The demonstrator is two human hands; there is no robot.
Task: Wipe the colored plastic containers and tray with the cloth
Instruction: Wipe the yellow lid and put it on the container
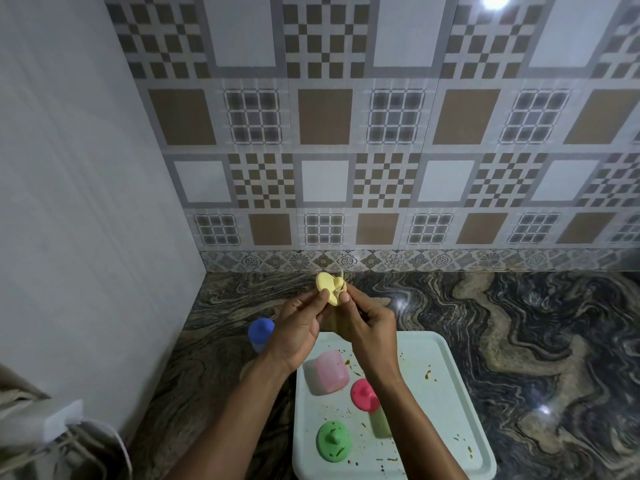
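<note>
While my left grip (298, 329) pinches the yellow container (325, 285), right grip (372, 329) clutching the cloth (341, 289) — I'd rotate, wiping every side.

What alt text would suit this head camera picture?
A left hand and right hand hold a yellow-capped container above a dark marbled counter. A pale tray flecked with brown specks carries a pink container on its side, a red-capped container and a green-capped container; a blue-capped container stands left of the tray.
</note>
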